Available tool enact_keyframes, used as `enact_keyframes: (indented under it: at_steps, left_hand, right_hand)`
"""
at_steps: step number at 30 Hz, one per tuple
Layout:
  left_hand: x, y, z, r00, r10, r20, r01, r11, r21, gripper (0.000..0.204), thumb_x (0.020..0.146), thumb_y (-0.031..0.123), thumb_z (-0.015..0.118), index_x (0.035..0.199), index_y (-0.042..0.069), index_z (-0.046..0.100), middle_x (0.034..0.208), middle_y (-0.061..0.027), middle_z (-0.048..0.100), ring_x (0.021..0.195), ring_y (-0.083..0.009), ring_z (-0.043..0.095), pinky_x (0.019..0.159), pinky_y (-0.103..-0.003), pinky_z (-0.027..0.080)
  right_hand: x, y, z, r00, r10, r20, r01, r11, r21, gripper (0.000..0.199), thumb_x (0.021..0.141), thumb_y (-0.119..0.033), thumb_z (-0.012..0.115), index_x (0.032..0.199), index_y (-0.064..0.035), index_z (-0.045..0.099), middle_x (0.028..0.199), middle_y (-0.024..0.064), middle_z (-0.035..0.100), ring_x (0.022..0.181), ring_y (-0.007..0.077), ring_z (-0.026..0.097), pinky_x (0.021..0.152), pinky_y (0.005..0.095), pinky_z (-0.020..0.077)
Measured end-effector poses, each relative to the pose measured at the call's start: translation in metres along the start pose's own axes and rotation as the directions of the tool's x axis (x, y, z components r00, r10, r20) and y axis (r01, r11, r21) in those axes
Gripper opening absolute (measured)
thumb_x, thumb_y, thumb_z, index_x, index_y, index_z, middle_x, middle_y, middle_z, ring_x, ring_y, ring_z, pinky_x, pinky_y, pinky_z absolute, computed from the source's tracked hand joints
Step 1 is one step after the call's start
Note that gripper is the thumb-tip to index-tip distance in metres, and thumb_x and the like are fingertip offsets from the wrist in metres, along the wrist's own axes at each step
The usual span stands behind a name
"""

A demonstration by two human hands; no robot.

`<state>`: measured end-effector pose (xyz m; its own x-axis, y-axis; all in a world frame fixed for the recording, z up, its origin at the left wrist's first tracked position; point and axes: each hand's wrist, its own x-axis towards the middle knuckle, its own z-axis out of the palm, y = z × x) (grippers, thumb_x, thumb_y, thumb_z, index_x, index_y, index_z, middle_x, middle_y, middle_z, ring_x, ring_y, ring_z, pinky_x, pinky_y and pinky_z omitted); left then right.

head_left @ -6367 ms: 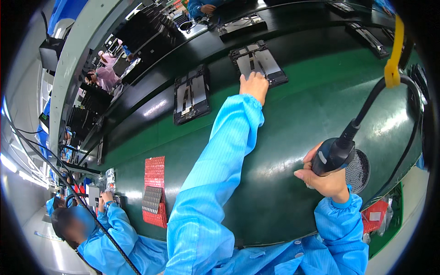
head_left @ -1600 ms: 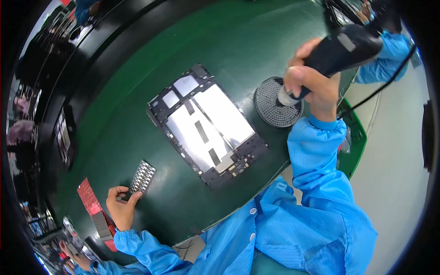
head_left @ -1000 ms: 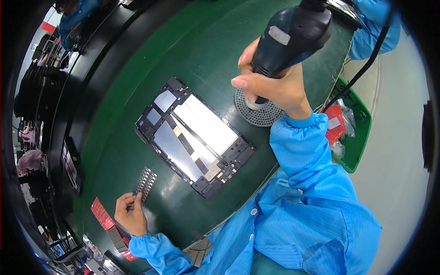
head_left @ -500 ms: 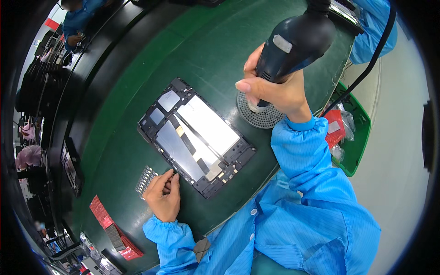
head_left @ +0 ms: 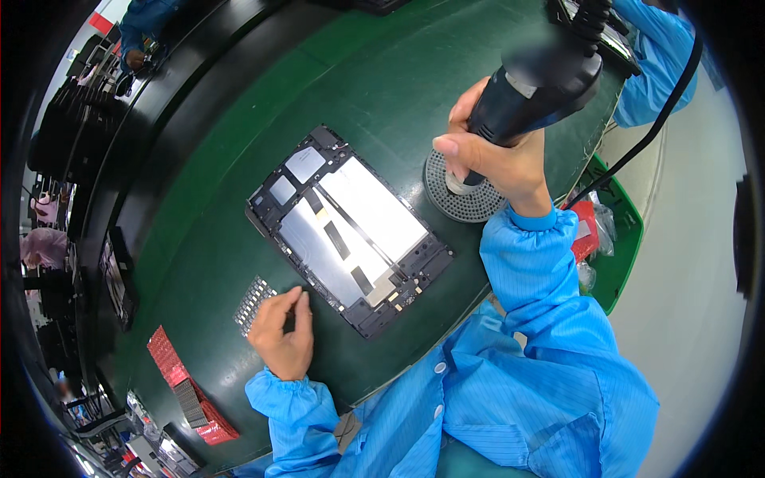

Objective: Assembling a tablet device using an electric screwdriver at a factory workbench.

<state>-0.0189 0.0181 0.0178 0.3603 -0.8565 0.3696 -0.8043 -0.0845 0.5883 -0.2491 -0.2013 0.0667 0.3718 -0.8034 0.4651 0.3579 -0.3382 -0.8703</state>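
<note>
My right hand (head_left: 506,159) is wrapped round what looks like a black electric screwdriver (head_left: 510,103). Its pale lower end (head_left: 460,185) is over a round grey tray full of small holes (head_left: 466,205); whether it touches cannot be told. Left of the tray lies an opened tablet (head_left: 351,227), its silvery inner plates and black frame facing up. My left hand (head_left: 283,334) hovers by the tablet's lower left edge, thumb and forefinger pinched together; anything between them is too small to make out. Partly behind this hand is a sheet with rows of small pieces (head_left: 253,303).
Red bubble wrap with a dark strip (head_left: 171,358) lies at the green table's lower left. A green bin (head_left: 629,247) with red and clear packaging stands beyond the right edge. A black cable (head_left: 657,111) crosses the upper right, near a co-worker's blue sleeve (head_left: 653,56).
The view has shifted slightly. My left fingertips have drawn a little away from the tablet's edge. The screwdriver stays in my right hand over the tray, its upper body tilted farther right.
</note>
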Motion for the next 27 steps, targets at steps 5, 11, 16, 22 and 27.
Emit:
enact_keyframes:
  at_steps: [5, 11, 16, 22, 27]
  left_hand:
    - [0.003, -0.029, -0.015, 0.991, -0.041, -0.127, 0.06, 0.987, 0.148, 0.01, 0.076, 0.0, 0.069, 0.086, 0.001, 0.068, 0.076, -0.0119, 0.064, 0.064, -0.021, 0.063, 0.058, -0.029, 0.049]
    - [-0.008, -0.039, -0.027, 0.99, -0.024, -0.14, 0.059, 0.966, 0.253, 0.01, 0.075, -0.001, 0.068, 0.085, 0.0, 0.067, 0.074, -0.0118, 0.063, 0.061, -0.0236, 0.061, 0.057, -0.031, 0.049]
    - [-0.011, -0.007, 0.003, 0.996, 0.086, -0.001, -0.086, 0.996, -0.013, 0.015, 0.067, -0.004, 0.071, 0.08, 0.001, 0.065, 0.073, -0.0111, 0.062, 0.06, -0.0248, 0.06, 0.055, -0.034, 0.048]
    - [-0.005, 0.003, 0.02, 0.984, 0.17, 0.056, -0.16, 0.975, -0.153, 0.017, 0.067, -0.005, 0.071, 0.081, 0.0, 0.064, 0.072, -0.0116, 0.06, 0.063, -0.0273, 0.06, 0.054, -0.035, 0.048]
    - [-0.008, 0.0, 0.009, 0.999, 0.039, 0.004, -0.037, 0.977, -0.208, 0.016, 0.069, -0.005, 0.07, 0.083, 0.0, 0.064, 0.077, -0.0122, 0.062, 0.066, -0.0285, 0.061, 0.057, -0.035, 0.049]
  right_hand:
    - [-0.001, -0.002, 0.0, 1.0, -0.004, -0.004, 0.004, 1.0, -0.002, 0.028, 0.073, 0.008, 0.07, 0.093, -0.0006, 0.052, 0.061, 0.007, 0.056, 0.05, 0.0134, 0.057, 0.047, 0.0252, 0.0459]
    - [0.0, -0.005, 0.006, 1.0, 0.019, 0.012, -0.019, 1.0, 0.014, 0.029, 0.072, 0.01, 0.068, 0.094, -0.0001, 0.053, 0.061, 0.0068, 0.056, 0.05, 0.014, 0.057, 0.047, 0.0256, 0.046]
    - [-0.001, -0.017, 0.01, 0.993, -0.027, -0.114, 0.031, 0.999, 0.03, 0.025, 0.071, 0.003, 0.072, 0.091, -0.0012, 0.058, 0.065, 0.0043, 0.057, 0.051, 0.012, 0.056, 0.046, 0.0245, 0.0442]
    - [0.022, -0.014, 0.074, 0.995, -0.078, 0.064, 0.063, 0.976, 0.208, 0.024, 0.074, 0.003, 0.071, 0.092, 0.0007, 0.057, 0.064, 0.0055, 0.058, 0.05, 0.0117, 0.057, 0.046, 0.0238, 0.0452]
    - [0.027, 0.001, 0.128, 0.973, 0.002, 0.233, -0.036, 0.989, 0.14, 0.025, 0.076, 0.006, 0.068, 0.095, 0.0002, 0.053, 0.065, 0.009, 0.057, 0.05, 0.0152, 0.057, 0.048, 0.0281, 0.047]
